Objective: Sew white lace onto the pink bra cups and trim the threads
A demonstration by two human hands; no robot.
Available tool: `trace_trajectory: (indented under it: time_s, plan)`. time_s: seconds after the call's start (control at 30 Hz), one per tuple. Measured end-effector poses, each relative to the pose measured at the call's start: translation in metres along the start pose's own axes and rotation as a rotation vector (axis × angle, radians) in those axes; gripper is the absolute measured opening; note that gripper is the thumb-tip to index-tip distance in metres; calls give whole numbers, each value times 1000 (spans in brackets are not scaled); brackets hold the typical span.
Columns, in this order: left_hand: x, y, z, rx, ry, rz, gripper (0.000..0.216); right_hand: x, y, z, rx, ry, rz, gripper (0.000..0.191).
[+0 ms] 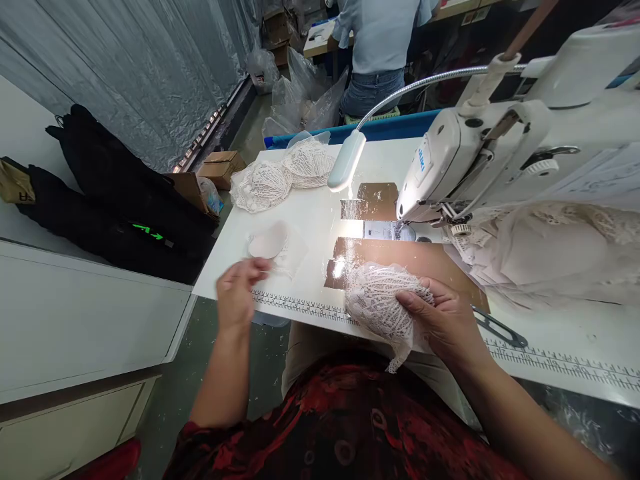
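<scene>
White openwork lace cup piece (375,300) at the front edge of the white tabletop (315,230) — likely light, soft, snag-prone; best held by its edge. Right hand (445,317) pinches its right side, thumb uppermost. Left hand (239,288) blurred, fingers curled near smooth beige cup (270,241) — can't tell its grip.

A silvery curtain (135,73) is hanging near a carton (223,171). A white cabinet (90,310) is bordering the green floor (183,393). A lamp (347,161) is shining over the table (315,227).
</scene>
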State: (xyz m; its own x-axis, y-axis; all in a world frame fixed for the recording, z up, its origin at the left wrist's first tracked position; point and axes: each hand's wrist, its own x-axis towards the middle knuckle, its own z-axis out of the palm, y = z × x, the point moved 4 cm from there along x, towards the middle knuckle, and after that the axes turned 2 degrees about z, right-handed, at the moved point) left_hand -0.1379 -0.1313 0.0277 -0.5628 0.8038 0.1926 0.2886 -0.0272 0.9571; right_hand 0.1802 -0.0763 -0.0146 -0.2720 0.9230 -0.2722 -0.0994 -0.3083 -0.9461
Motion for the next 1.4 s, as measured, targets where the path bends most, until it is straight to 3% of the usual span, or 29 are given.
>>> trace_trajectory:
  time_s: [0.03, 0.1, 0.17, 0.2, 0.27, 0.37, 0.43, 0.53, 0.63, 0.93, 1.17, 1.4]
  plan:
    - [7, 1, -23, 157, 119, 67, 46, -1, -4, -1, -74, -9, -24, 22]
    - [13, 8, -58, 616, 241, 201, 40, -2, -13, 2, -243, -63, -87, 22]
    - [10, 15, -74, 916, 248, 241, 37, -5, -21, 12, -373, -185, -146, 19]
    - [5, 20, -74, 947, 210, 266, 33, -7, -24, 19, -416, -260, -171, 18]
    - [-9, 31, -55, 782, 41, 325, 28, -12, -29, 34, -485, -392, -229, 17]
    - [-34, 46, 5, 354, -456, 310, 29, -18, -32, 53, -579, -491, -308, 15]
    - [-49, 50, 46, 212, -762, 277, 53, -21, -33, 59, -625, -481, -355, 11]
    - [-62, 44, 83, 124, -961, 149, 47, -22, -39, 58, -637, -361, -439, 10]
    - [-68, 35, 95, 74, -997, 92, 33, -22, -45, 51, -604, -268, -491, 10]
    - [-60, 49, 92, -21, -975, 93, 31, -18, -46, 47, -529, -207, -378, 17]
    - [-60, 44, 98, -8, -956, 110, 26, -16, -46, 43, -607, -148, -371, 22]
    - [-59, 49, 103, 11, -988, 183, 26, -15, -56, 42, -553, -150, -583, 18]
